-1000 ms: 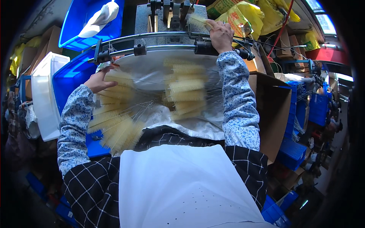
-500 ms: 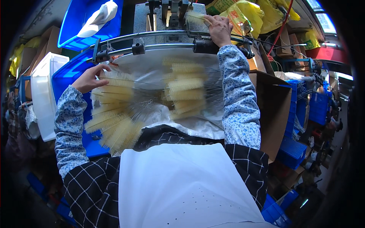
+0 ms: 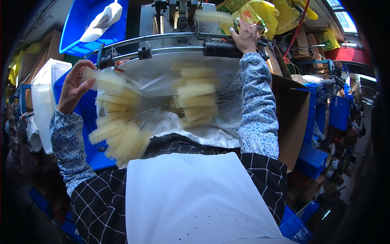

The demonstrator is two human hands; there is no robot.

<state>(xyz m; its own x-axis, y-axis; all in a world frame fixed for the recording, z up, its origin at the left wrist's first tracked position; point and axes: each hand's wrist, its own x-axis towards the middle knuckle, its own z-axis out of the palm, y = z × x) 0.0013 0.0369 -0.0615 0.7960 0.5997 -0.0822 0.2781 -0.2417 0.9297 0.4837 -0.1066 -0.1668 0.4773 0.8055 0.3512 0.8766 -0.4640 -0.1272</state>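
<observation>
Over on the left, the bare left hand curves round the tip of a pale-yellow wire-stemmed bristle brush atop a fanned-out pile of them, can't tell if it's gripping, while the bare right hand, fingers spread, sits right beside another pale-yellow bristle brush near a grey metal machine.

Left hand moved to brush tip; right hand shifted rightward.
</observation>
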